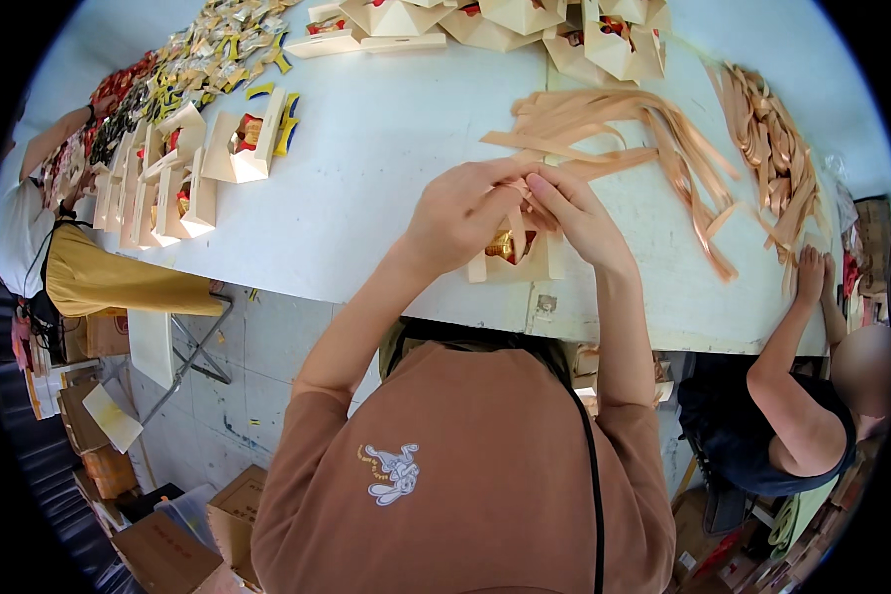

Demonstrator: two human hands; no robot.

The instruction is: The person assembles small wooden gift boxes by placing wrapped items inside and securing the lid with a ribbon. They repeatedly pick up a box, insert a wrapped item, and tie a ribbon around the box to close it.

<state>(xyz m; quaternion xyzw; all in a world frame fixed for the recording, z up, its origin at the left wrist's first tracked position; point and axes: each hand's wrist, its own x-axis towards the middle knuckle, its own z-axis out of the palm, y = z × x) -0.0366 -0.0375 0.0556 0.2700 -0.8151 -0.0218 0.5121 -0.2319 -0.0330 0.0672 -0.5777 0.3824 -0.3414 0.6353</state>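
Close in front of me on the white table, a small cream paper box (538, 267) stands between my wrists. Gold and red wrapped sweets (505, 246) show in its opening. Over its top, my left hand (462, 216) and my right hand (576, 205) meet with bent, closed fingers. They pinch a peach satin ribbon (518, 234), a strip of which hangs down in front of the box. The fingers hide most of the ribbon and the box's upper part.
Loose peach ribbons (653, 124) lie beyond my right hand, with another ribbon bundle (762, 148) farther right. Filled cream boxes (243, 148) stand left and at the back. Small packets (213, 59) are heaped far left. People work at both sides; a folding stool (153, 346) stands lower left.
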